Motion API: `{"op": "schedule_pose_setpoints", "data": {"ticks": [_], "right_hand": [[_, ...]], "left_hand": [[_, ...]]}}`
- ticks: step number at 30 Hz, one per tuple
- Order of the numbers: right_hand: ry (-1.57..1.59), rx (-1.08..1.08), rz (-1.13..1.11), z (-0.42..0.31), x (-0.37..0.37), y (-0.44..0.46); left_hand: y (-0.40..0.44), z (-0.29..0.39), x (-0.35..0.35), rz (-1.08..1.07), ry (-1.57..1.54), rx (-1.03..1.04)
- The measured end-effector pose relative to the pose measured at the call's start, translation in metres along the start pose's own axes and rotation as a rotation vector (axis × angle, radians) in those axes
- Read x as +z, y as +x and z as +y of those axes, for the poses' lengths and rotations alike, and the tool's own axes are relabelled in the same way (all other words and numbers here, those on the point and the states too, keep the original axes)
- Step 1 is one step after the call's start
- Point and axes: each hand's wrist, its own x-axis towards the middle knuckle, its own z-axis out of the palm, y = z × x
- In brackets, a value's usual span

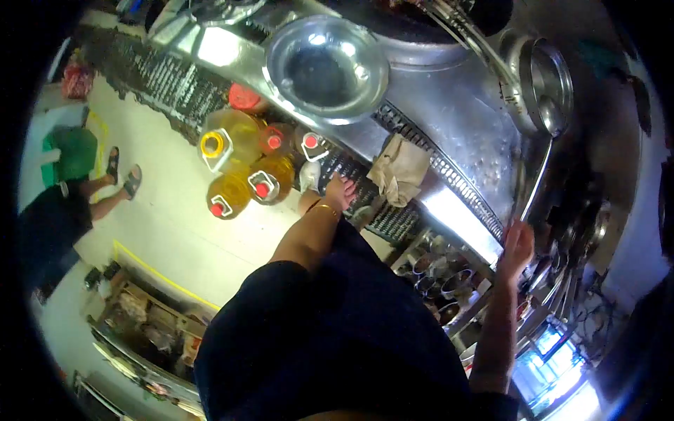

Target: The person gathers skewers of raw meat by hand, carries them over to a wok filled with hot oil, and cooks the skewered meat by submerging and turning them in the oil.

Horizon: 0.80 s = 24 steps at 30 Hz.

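My right hand (518, 247) is wrapped round the end of a long-handled metal ladle (539, 172), off to the right of the steel counter. The ladle's bowl end lies by the rim of a round metal pot (539, 67). My left hand (340, 191) hangs low in front of the counter with its fingers loosely apart and nothing in it. It is nearest to a folded tan cloth (400, 170) on the counter edge and to several oil jugs (272, 179) with red caps on the floor side.
A wide metal bowl (326, 70) sits on the counter's left part. Above it, a large dark wok (400, 15) stands at the back. Several ladles and utensils (562, 281) hang at right. Behind, another person (60, 217) stands near a green bin (70, 154).
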Motion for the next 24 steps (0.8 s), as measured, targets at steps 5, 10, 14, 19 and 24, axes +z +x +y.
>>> {"op": "schedule_pose_setpoints", "data": {"ticks": [5,10,14,19,24], "right_hand": [[-0.374,0.04,-0.202,0.065,-0.063,-0.08],[-0.192,0.134,-0.104,0.12,-0.103,-0.116],[-0.066,0.287,-0.131,0.156,-0.121,-0.141],[0.042,0.282,-0.254,0.165,-0.123,-0.163],[0.083,0.306,-0.244,0.191,-0.114,-0.175]], "left_hand": [[0.025,-0.027,0.047,-0.129,-0.222,-0.017],[0.068,-0.043,0.07,-0.189,-0.31,-0.027],[0.073,-0.052,0.066,-0.197,-0.217,0.058],[0.029,-0.072,0.07,0.088,0.775,0.179],[-0.134,-0.078,0.081,-0.219,1.7,0.884]]}}
